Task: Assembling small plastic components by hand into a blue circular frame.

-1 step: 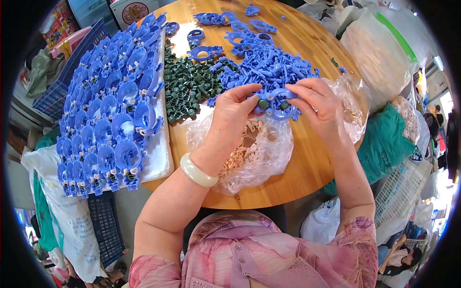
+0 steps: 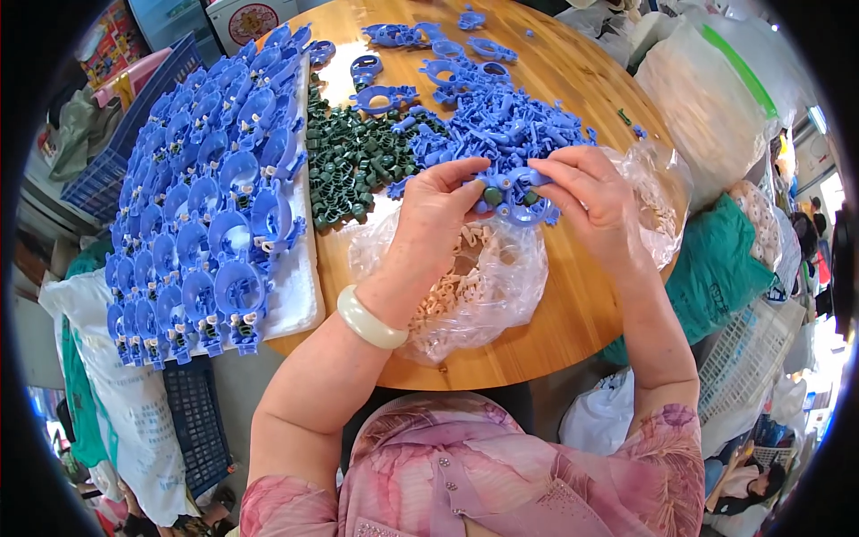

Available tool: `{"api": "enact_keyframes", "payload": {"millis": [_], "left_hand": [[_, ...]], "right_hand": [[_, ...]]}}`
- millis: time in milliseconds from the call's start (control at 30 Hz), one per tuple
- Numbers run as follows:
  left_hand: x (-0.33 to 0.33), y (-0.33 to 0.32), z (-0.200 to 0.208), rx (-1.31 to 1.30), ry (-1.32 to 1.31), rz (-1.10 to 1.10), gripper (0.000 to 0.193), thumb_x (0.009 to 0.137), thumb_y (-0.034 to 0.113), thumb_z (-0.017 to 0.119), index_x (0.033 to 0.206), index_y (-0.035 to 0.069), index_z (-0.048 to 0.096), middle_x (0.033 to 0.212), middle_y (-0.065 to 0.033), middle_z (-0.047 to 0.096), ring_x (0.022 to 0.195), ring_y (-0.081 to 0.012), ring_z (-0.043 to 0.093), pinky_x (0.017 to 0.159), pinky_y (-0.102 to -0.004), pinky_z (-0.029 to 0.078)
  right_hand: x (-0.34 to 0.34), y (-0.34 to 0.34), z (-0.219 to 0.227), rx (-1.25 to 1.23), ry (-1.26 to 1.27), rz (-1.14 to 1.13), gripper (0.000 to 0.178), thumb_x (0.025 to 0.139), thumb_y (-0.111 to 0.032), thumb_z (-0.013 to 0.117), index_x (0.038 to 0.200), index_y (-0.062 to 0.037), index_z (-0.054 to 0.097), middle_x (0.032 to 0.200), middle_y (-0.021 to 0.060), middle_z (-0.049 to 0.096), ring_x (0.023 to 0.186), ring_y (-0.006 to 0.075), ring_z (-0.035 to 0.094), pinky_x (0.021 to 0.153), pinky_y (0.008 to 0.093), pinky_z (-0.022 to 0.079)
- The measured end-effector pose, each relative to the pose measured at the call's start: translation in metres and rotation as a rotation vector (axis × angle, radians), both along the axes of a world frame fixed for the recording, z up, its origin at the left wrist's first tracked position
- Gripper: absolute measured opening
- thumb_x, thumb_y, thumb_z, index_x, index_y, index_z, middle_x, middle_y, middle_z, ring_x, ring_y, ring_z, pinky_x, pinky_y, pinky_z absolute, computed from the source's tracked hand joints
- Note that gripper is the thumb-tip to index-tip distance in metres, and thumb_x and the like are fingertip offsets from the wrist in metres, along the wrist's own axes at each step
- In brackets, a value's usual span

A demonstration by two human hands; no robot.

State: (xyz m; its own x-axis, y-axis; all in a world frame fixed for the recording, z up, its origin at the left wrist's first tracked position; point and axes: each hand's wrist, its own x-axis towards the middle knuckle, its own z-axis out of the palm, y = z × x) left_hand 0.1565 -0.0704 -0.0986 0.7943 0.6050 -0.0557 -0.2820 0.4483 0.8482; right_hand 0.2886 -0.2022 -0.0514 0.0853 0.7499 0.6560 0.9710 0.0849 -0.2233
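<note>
Between both hands, over the table, is a blue plastic toy part (image 2: 524,211) with a ring-shaped body and a dark green piece on it. My left hand (image 2: 440,208), a pale bangle on its wrist, pinches the left side. Fingers of my right hand (image 2: 586,192) close on its upper right. Just beyond lies a heap of small blue plastic pieces (image 2: 510,125). Dark green plastic pieces (image 2: 353,161) are piled to the left. Below my hands, a clear plastic bag (image 2: 510,291) holds small beige pieces (image 2: 447,295), partly covered by my left forearm.
On the left, a white board (image 2: 302,304) carries rows of blue assembled parts (image 2: 231,233). Loose blue ring parts (image 2: 385,98) lie farther back on the round wooden table (image 2: 573,304). Another bag of beige pieces (image 2: 658,210) sits at right. Sacks and a blue crate (image 2: 125,143) surround the table.
Hardly anything differs. My right fingers have shifted very slightly left on the blue part; both hands keep hold of it.
</note>
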Motion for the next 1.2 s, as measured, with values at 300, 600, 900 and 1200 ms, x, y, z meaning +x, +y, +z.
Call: {"api": "enact_keyframes", "payload": {"millis": [300, 600, 900, 1200], "left_hand": [[-0.004, -0.002, 0.004, 0.052, 0.054, -0.014, 0.023, 0.085, -0.001, 0.054, 0.107, -0.004, 0.059, 0.084, -0.0057, 0.062, 0.07, -0.0103, 0.059, 0.065, -0.0252, 0.054], [-0.005, -0.001, 0.005, 0.121, 0.098, -0.011, 0.022, 0.084, 0.0, 0.054, 0.105, -0.002, 0.061, 0.087, -0.0056, 0.063, 0.072, -0.0102, 0.061, 0.066, -0.0246, 0.055], [-0.006, -0.002, 0.007, 0.157, 0.142, -0.011, 0.022, 0.084, -0.001, 0.052, 0.105, -0.004, 0.06, 0.086, -0.0064, 0.062, 0.072, -0.0105, 0.061, 0.063, -0.0236, 0.055], [-0.006, -0.001, 0.006, 0.164, 0.18, -0.028, 0.023, 0.084, -0.001, 0.052, 0.105, -0.005, 0.06, 0.084, -0.0059, 0.062, 0.07, -0.0101, 0.06, 0.061, -0.0231, 0.054]], "right_hand": [[-0.005, 0.007, 0.001, -0.026, -0.162, 0.019, 0.027, 0.067, -0.008, 0.071, 0.094, -0.0081, 0.066, 0.086, 0.0057, 0.06, 0.08, 0.024, 0.057, 0.069, 0.0338, 0.045], [-0.011, 0.008, 0.006, -0.066, -0.172, 0.022, 0.028, 0.065, -0.005, 0.071, 0.092, -0.0073, 0.066, 0.085, 0.0054, 0.059, 0.078, 0.0237, 0.057, 0.068, 0.0335, 0.046], [-0.009, 0.009, 0.007, -0.084, -0.235, 0.069, 0.031, 0.062, -0.004, 0.072, 0.092, -0.0075, 0.066, 0.084, 0.0056, 0.059, 0.077, 0.0231, 0.057, 0.067, 0.033, 0.046], [-0.008, 0.011, 0.011, -0.11, -0.301, 0.09, 0.029, 0.061, -0.002, 0.071, 0.089, -0.0064, 0.066, 0.082, 0.0054, 0.059, 0.075, 0.0227, 0.057, 0.064, 0.033, 0.046]]}}
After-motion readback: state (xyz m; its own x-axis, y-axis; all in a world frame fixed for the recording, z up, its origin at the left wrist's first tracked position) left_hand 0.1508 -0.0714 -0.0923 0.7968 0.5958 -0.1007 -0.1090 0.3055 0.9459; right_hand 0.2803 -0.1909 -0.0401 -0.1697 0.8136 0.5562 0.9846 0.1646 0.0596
